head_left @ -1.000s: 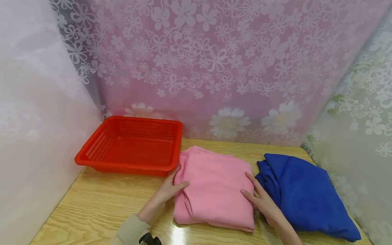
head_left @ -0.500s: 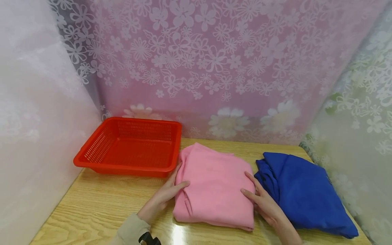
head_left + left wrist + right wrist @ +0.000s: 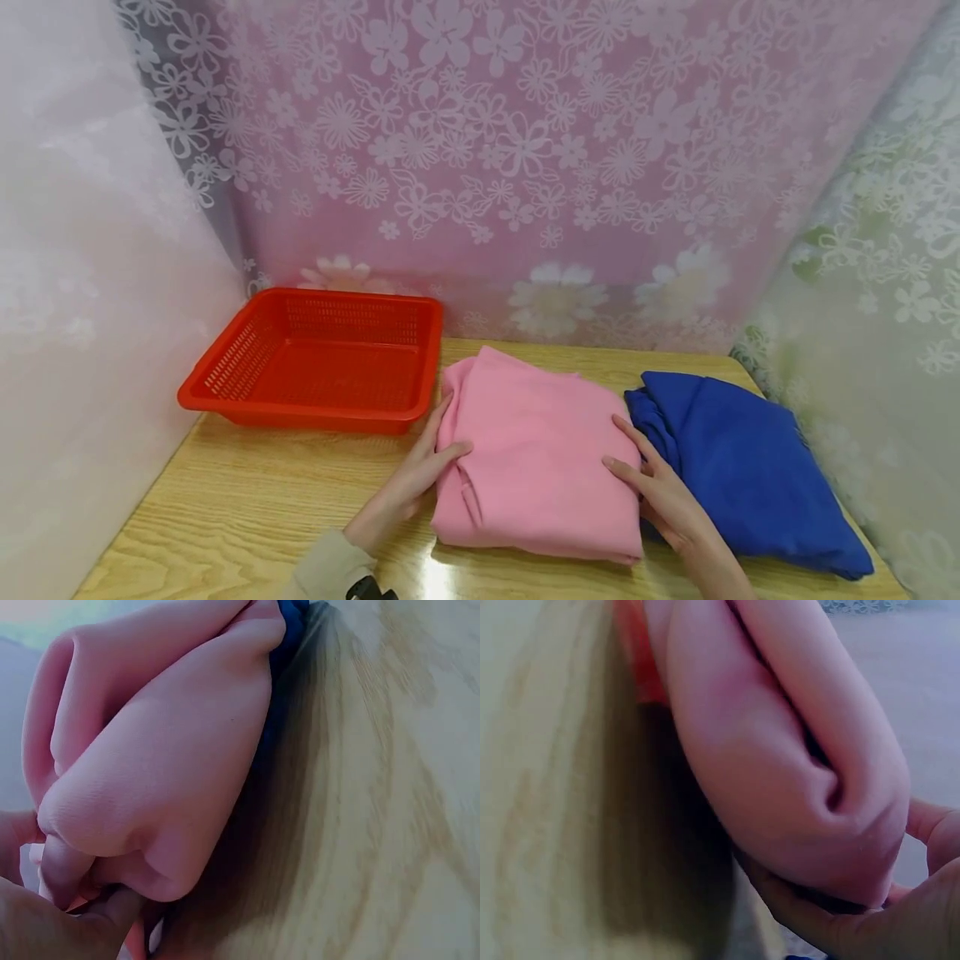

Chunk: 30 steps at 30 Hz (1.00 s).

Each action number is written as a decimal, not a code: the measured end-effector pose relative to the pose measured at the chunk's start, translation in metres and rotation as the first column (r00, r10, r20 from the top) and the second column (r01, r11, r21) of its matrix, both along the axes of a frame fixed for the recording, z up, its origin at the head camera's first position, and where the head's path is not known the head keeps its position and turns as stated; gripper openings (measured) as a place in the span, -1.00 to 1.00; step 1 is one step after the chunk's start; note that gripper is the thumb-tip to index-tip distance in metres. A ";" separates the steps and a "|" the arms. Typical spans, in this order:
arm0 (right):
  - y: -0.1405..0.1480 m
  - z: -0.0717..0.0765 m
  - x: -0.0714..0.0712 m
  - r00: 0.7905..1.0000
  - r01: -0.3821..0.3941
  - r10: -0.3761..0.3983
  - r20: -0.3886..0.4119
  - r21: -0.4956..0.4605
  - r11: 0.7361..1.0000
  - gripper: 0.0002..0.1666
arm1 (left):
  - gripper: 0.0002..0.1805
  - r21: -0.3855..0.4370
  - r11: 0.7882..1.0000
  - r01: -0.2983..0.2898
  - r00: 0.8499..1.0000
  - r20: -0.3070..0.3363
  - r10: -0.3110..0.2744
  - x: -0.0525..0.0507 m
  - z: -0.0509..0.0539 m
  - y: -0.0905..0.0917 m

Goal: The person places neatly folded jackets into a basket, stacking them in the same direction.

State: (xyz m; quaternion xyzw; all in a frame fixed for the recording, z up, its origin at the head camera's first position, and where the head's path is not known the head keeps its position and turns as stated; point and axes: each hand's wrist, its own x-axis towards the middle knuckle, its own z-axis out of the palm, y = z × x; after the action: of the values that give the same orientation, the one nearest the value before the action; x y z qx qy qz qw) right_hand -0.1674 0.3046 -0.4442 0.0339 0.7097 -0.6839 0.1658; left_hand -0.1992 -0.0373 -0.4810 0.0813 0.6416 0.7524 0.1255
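A folded pink cloth (image 3: pixel 536 458), perhaps a garment, is held between both hands in the middle of the head view. My left hand (image 3: pixel 422 473) grips its left side, thumb on top. On the opposite side, my right hand (image 3: pixel 666 493) has its thumb and a finger over the top. In the left wrist view, fingers (image 3: pixel 112 919) reach under the rounded fold of the cloth (image 3: pixel 165 765). The right wrist view likewise has fingers (image 3: pixel 802 911) beneath the cloth (image 3: pixel 780 772). Dark shadow lies under it, and it seems raised slightly off the table.
A red plastic basket (image 3: pixel 300 418) with slotted sides stands at the back left of the wooden table (image 3: pixel 225 508). Close to my right hand lies a folded blue cloth (image 3: pixel 757 475). Floral curtains (image 3: pixel 487 167) hang behind and at both sides.
Both hands and the pink cloth have shifted slightly to the right, and the cloth looks a little higher. The basket and the blue cloth stay where they were.
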 end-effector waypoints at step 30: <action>0.011 0.077 -0.011 0.979 -0.051 0.064 -0.193 0.071 0.996 -0.18 | -0.04 -0.126 0.992 0.027 0.999 0.033 -0.023 -0.017 0.104 -0.003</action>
State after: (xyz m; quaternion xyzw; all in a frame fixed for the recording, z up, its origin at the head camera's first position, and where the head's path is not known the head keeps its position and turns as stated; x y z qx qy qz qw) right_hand -0.1780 0.3158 -0.3668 -0.0483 0.7452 -0.6553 0.1140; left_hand -0.2164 -0.0407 -0.3775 0.0694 0.6849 0.7096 0.1501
